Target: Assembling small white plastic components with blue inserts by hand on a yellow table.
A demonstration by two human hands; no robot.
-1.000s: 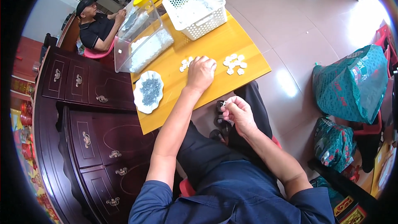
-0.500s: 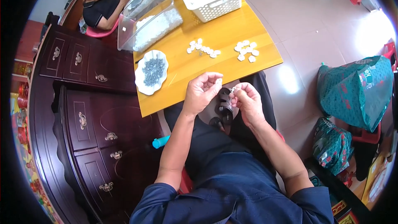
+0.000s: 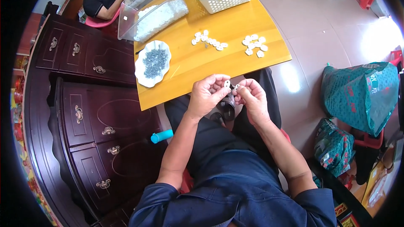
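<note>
Above my lap, just off the table's near edge, my left hand [image 3: 207, 95] pinches a small white plastic piece [image 3: 227, 83] with dark holes. Close beside it, my right hand [image 3: 253, 97] holds another small white piece [image 3: 237, 87] between thumb and forefinger. The two pieces nearly meet; whether they touch I cannot tell. On the wooden table [image 3: 185, 65] lie two groups of similar pieces, a branching row [image 3: 211, 42] and a looser cluster [image 3: 254, 43]. A white scalloped dish [image 3: 140, 65] to the left holds many small dark metal pins or screws [image 3: 155, 62].
A clear plastic bin [image 3: 126, 27] of white pieces and a white perforated basket [image 3: 227, 2] stand at the far side. Another person [image 3: 101, 2] sits beyond. Dark wooden drawers [image 3: 99, 113] line the left, with a turquoise bottle [image 3: 162, 136] near. Teal bags [image 3: 357, 96] stand right.
My left hand has turned the white piece so its flat, holed face shows. Both hands stay close together, and the whole view has shifted slightly.
</note>
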